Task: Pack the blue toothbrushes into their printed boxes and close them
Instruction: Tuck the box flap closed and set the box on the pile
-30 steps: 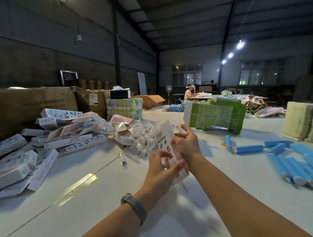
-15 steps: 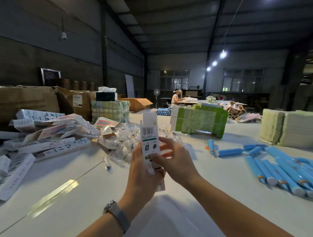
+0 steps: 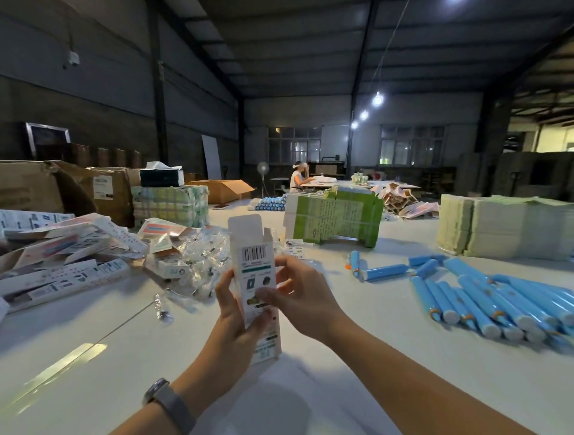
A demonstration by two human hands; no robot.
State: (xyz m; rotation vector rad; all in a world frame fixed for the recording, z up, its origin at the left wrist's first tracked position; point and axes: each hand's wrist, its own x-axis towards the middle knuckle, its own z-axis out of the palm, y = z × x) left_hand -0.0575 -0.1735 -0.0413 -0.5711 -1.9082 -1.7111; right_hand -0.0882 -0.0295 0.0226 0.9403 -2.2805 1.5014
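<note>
White printed box (image 3: 253, 273), two-handed grip.

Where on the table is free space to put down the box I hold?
Bare table lies before the hands, between the flat boxes on the left and the blue toothbrushes on the right. Behind the box, plastic bags crowd it.

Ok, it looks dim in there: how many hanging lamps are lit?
3, in a receding row right of centre: nearest lamp, middle lamp, farthest lamp. A glow at the top edge may be a fourth.
</note>
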